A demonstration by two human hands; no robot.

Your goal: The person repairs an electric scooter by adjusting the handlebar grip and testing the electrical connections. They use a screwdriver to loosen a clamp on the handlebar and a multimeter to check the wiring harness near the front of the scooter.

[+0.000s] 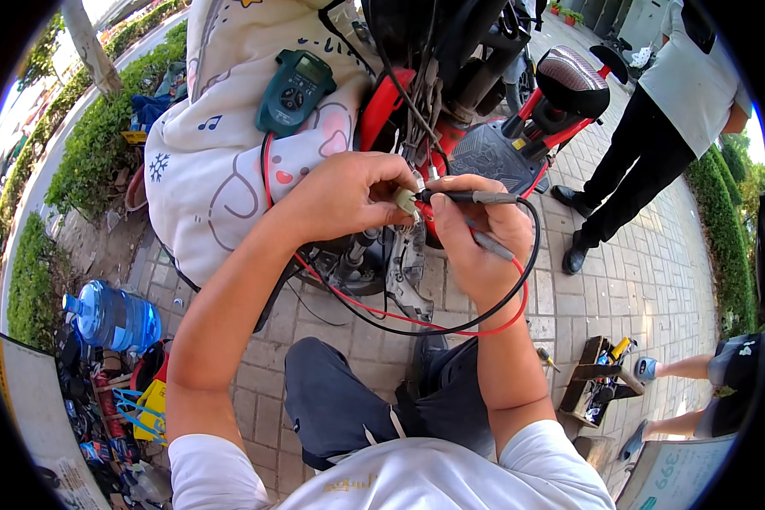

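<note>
My left hand (361,194) pinches a pale plastic wire connector (406,201) between thumb and fingers, in front of the scooter's opened front. In my right hand (489,225) are two test probes, a black probe (463,196) and a red-lead probe (491,246). The black probe's tip points at the connector; whether it touches the contacts is too small to tell. From the probes, a black lead and a red lead (374,313) loop below my wrists toward a dark green multimeter (296,92). The meter lies on a white padded cover (221,161) with cartoon prints.
Exposed wires (425,93) hang from the red and black electric scooter (561,85). A person (654,127) stands at right; another's legs (684,391) show lower right, beside a wooden toolbox (599,382). A blue water jug (115,316) and cluttered parts lie at left.
</note>
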